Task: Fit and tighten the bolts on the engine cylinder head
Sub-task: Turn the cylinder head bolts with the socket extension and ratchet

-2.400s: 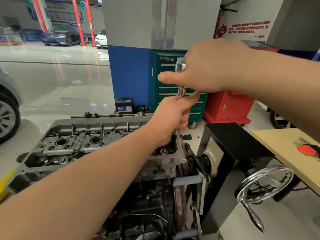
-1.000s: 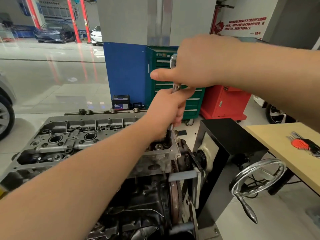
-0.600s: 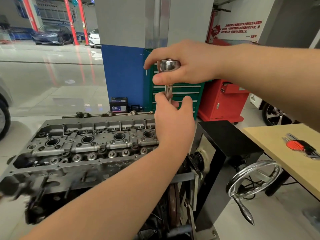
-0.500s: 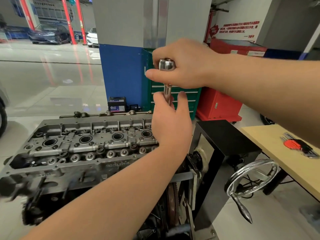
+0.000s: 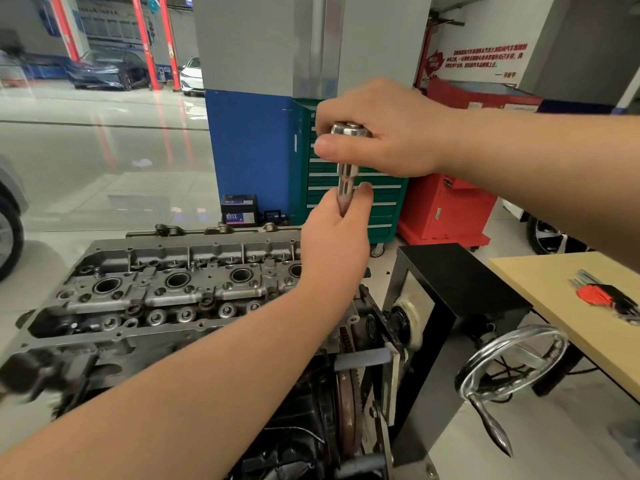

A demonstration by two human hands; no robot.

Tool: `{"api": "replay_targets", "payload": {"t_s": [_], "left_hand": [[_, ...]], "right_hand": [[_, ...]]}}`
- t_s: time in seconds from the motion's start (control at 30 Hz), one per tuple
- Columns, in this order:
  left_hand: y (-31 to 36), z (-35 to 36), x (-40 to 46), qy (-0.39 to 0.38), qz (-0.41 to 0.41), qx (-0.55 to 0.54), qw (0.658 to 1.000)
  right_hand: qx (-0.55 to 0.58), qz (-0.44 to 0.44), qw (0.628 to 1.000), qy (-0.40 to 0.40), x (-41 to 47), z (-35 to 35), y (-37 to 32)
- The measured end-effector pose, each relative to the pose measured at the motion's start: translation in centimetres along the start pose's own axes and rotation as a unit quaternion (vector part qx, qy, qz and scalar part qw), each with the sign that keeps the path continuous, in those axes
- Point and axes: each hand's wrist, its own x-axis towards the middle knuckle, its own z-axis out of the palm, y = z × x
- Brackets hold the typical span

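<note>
- My right hand point(image 5: 388, 133) is up top, thumb and fingers curled around the chrome head of the ratchet point(image 5: 349, 131), clamped on it.
- My left hand point(image 5: 334, 244) sits just below, fingers wrapped round the extension point(image 5: 345, 183), which stands nearly upright.
- The lower end of the tool is hidden behind my left hand, so I cannot tell whether the socket is seated on a bolt; no bolt shows at that spot.
- The cylinder head point(image 5: 166, 285) lies below and to the left, on the engine held in the stand point(image 5: 450, 292); my hands are over its right end.
- To do this step well, I judge I should keep the extension straight over the bolt, with the left hand steadying and the right hand turning. A tilted shaft could slip off or round the bolt head.
- I would run each bolt down by feel first, then tighten evenly across the head rather than finishing one end alone.
- Containers: the green tool cabinet point(image 5: 388, 206) far behind my hands has its drawers closed, contents unseen; the red cabinet point(image 5: 446, 209) to its right is also closed.
- A hex key set point(image 5: 609, 299) lies on the wooden table point(image 5: 540, 289) at the right, well apart from my hands.
</note>
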Motion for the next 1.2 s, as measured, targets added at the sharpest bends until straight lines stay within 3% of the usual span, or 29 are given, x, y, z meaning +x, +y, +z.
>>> {"api": "replay_targets", "payload": {"t_s": [0.07, 0.17, 0.3, 0.37, 0.43, 0.47, 0.53, 0.6, 0.7, 0.77, 0.87, 0.97, 1.03, 1.1, 1.17, 1.2], "left_hand": [[-0.5, 0.1, -0.4, 0.020, 0.004, 0.009, 1.000], [-0.9, 0.0, 0.2, 0.022, -0.015, 0.013, 1.000], [-0.8, 0.3, 0.9, -0.008, -0.022, 0.040, 0.999], [-1.2, -0.8, 2.1, -0.103, -0.038, 0.022, 0.994], [-1.2, -2.5, 3.4, -0.307, -0.056, -0.018, 0.950], [-0.9, -3.2, 3.8, -0.374, -0.063, -0.027, 0.925], [-0.4, -3.5, 4.1, -0.412, -0.071, -0.017, 0.908], [-0.1, -3.0, 3.9, -0.354, -0.068, 0.012, 0.933], [-0.2, -2.3, 2.6, -0.159, 0.012, 0.090, 0.983], [-0.4, -1.7, 1.5, -0.068, 0.018, 0.045, 0.997], [-0.2, -0.6, 0.8, -0.013, -0.014, 0.007, 1.000], [0.2, -0.2, 0.9, -0.005, -0.051, -0.037, 0.998], [0.0, -0.7, 1.5, -0.048, -0.053, -0.051, 0.996], [-0.1, -2.0, 2.6, -0.198, -0.054, -0.067, 0.976], [0.4, -3.2, 3.5, -0.359, -0.065, -0.068, 0.929], [0.5, -3.5, 3.7, -0.385, -0.065, -0.063, 0.919]], "right_hand": [[0.000, -0.023, 0.999, -0.028, 0.2, -0.2, 0.8], [-0.002, 0.011, 0.999, -0.052, 0.1, -0.6, 0.8], [-0.057, 0.069, 0.996, 0.005, -0.6, -0.2, -0.5], [-0.114, 0.125, 0.986, 0.004, -0.7, -0.3, -1.7], [-0.135, 0.135, 0.981, -0.046, -1.0, -0.8, -2.4], [-0.122, 0.138, 0.981, -0.068, -1.1, -1.3, -2.6], [-0.076, 0.184, 0.977, -0.080, -1.0, -1.6, -1.7], [-0.066, 0.195, 0.976, -0.075, -0.7, -1.3, -0.5], [-0.038, 0.135, 0.988, -0.067, -0.5, -0.7, 0.9], [0.002, 0.079, 0.995, -0.066, -0.3, -0.7, 0.9], [0.035, 0.029, 0.996, -0.073, 0.2, -0.9, 0.4], [0.048, 0.015, 0.996, -0.074, 0.3, -1.0, -0.2], [0.003, 0.045, 0.998, -0.049, 0.1, -0.9, -0.7], [-0.072, 0.083, 0.993, -0.048, -0.4, -1.3, -1.4], [-0.083, 0.086, 0.990, -0.074, -0.7, -1.7, -2.2], [-0.082, 0.095, 0.988, -0.093, -1.1, -2.0, -2.7]]}}
